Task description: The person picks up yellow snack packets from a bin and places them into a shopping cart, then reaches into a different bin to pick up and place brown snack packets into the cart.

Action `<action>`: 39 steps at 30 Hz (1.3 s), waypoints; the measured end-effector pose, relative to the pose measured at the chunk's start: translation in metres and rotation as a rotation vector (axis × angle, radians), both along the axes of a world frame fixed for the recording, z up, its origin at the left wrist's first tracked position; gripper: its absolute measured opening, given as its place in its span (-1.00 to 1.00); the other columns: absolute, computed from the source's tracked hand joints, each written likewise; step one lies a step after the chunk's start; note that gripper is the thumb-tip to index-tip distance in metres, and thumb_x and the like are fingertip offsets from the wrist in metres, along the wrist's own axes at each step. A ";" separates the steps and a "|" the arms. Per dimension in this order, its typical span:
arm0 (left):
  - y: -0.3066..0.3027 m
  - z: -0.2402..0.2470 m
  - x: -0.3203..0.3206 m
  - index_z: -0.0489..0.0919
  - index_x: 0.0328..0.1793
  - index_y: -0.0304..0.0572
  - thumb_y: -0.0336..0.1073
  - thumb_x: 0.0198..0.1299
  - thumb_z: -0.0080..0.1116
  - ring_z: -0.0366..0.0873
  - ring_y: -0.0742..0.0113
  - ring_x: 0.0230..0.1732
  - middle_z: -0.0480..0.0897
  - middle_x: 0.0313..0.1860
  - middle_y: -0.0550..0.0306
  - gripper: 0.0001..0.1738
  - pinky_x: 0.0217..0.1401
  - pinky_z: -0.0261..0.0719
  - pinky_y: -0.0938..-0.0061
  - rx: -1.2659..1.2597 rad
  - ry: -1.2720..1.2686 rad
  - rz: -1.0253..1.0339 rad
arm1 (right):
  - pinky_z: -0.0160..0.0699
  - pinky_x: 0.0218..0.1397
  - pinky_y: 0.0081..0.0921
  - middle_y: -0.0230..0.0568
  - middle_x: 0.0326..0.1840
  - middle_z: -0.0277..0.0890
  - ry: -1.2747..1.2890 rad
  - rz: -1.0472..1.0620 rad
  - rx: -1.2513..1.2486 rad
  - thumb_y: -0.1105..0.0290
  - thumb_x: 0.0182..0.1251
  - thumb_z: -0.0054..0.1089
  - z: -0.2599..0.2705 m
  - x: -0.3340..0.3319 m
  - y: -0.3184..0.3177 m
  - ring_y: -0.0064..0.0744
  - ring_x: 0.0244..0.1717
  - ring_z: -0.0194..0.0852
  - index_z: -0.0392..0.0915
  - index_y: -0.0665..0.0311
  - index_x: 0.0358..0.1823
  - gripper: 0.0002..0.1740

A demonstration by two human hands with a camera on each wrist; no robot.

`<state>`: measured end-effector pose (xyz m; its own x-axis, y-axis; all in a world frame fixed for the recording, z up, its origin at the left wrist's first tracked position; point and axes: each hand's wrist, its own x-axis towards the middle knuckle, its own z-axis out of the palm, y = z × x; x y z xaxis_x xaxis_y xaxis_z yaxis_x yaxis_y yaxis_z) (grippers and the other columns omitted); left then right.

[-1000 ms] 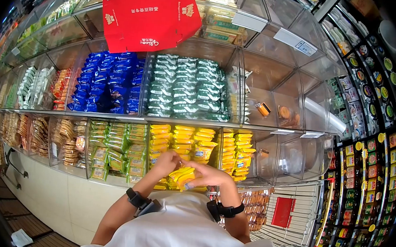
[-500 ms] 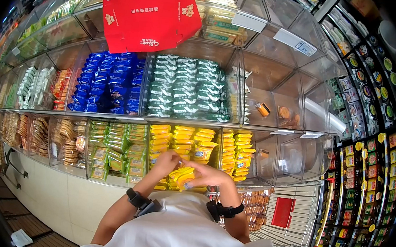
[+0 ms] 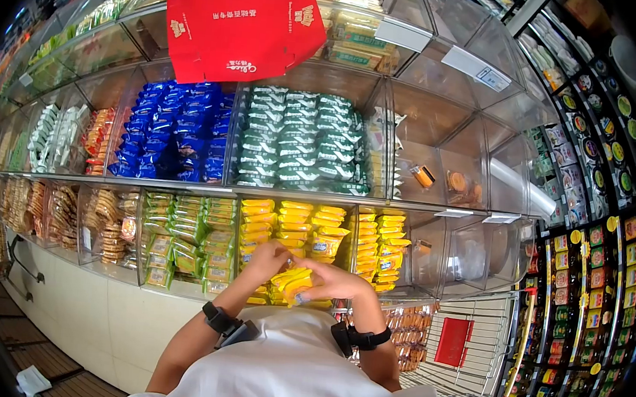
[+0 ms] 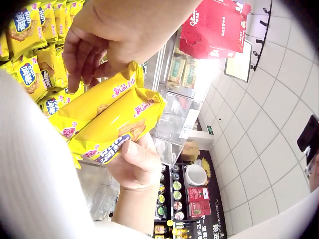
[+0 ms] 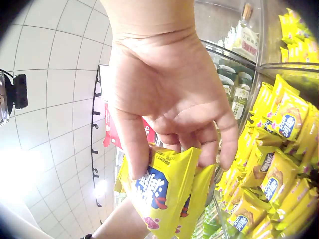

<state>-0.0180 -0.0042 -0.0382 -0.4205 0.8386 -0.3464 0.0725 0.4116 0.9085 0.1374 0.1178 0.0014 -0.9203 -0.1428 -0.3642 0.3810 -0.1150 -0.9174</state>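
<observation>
My right hand [image 3: 337,282] grips a small bunch of yellow biscuit packets [image 4: 117,122] between thumb and fingers. Two of the packets lie side by side in the left wrist view. From the right wrist, the right hand [image 5: 172,104] has its thumb on the front packet [image 5: 162,191] and its fingers behind. My left hand [image 3: 269,261] is at the other end of the bunch, fingers bent, in the head view. In the left wrist view the left hand's fingers [image 4: 85,62] curl beside the packets; I cannot tell whether they pinch one. Both hands are over a bin of yellow packets [image 3: 294,227].
Clear-walled bins hold green packets [image 3: 200,245], blue packets [image 3: 176,129] and dark green packets [image 3: 300,140]. A red flattened carton [image 3: 242,29] lies across the upper bins. To the right stand a shopping cart [image 3: 463,355] and a shelf of jars and packs [image 3: 589,298].
The head view has shifted very slightly. Both hands and the yellow biscuit packets stay in almost the same place.
</observation>
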 end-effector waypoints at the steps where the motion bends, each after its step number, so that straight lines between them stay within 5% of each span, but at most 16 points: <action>1: 0.000 -0.001 0.000 0.50 -0.30 -0.43 -0.40 0.12 0.04 0.50 0.49 -0.58 0.56 -0.56 0.12 -0.83 -0.56 0.45 0.64 -0.002 0.003 -0.006 | 0.35 0.06 -0.55 -0.21 0.15 0.24 -0.006 0.007 -0.002 0.52 0.08 0.19 0.000 0.000 0.000 -0.50 0.04 0.31 0.02 0.33 0.28 -0.27; 6: 0.000 -0.008 -0.001 0.50 -0.29 -0.43 -0.40 0.12 0.03 0.51 0.48 -0.56 0.56 -0.54 0.12 -0.83 -0.54 0.46 0.64 -0.010 0.019 -0.012 | 0.38 0.00 -0.57 -0.20 0.11 0.28 -0.005 0.011 0.025 0.51 0.08 0.20 0.006 -0.001 0.000 -0.53 0.00 0.33 0.03 0.32 0.28 -0.26; 9: -0.001 -0.008 0.002 0.54 -0.43 -0.38 -0.35 0.03 0.03 0.55 0.30 -0.61 0.58 -0.62 0.00 -0.81 -0.54 0.45 0.50 0.041 0.017 0.059 | 0.39 -0.03 -0.57 -0.20 0.06 0.34 0.000 0.009 -0.005 0.50 0.08 0.21 0.007 -0.002 -0.001 -0.54 -0.04 0.36 0.04 0.31 0.27 -0.27; 33: -0.001 -0.006 -0.002 0.50 -0.30 -0.41 -0.39 0.11 0.02 0.50 0.47 -0.55 0.56 -0.54 0.13 -0.83 -0.51 0.46 0.62 0.003 0.020 0.000 | 0.32 0.10 -0.52 -0.20 0.08 0.32 0.006 -0.016 -0.086 0.52 0.08 0.20 -0.003 -0.001 -0.001 -0.47 0.05 0.34 0.11 0.33 0.21 -0.34; 36: -0.002 -0.003 -0.003 0.51 -0.32 -0.37 -0.38 0.11 0.00 0.49 0.45 -0.51 0.55 -0.53 0.17 -0.84 -0.46 0.47 0.60 0.069 0.120 0.044 | 0.27 0.14 -0.53 -0.26 0.07 0.33 0.073 -0.110 -0.145 0.45 0.06 0.23 0.003 -0.003 -0.001 -0.50 0.07 0.29 0.18 0.33 0.18 -0.37; 39: 0.001 -0.018 -0.003 0.53 -0.31 -0.30 -0.29 0.08 0.00 0.49 0.36 -0.57 0.54 -0.57 0.16 -0.79 -0.51 0.42 0.53 0.109 -0.223 0.378 | 0.25 0.13 -0.55 -0.32 0.06 0.35 0.085 -0.317 -0.163 0.44 0.08 0.20 -0.005 -0.006 -0.001 -0.53 0.05 0.29 0.24 0.34 0.16 -0.43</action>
